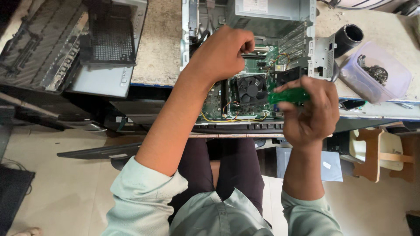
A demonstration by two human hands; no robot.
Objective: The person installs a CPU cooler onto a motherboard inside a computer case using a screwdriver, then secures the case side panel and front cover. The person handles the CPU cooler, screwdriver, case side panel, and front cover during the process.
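Fingers of the right hand [308, 111] grip a green-handled tool [288, 95] beside an open computer case [249, 65]; left hand [223, 52] fisted.

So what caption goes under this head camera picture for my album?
Left hand reaches into an open computer case while right hand holds a green screwdriver handle.

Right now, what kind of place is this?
Probably a computer repair bench. An open PC case lies on the table, spare panels lie beside it, and a tub holds small parts. The right hand holds a green tool.
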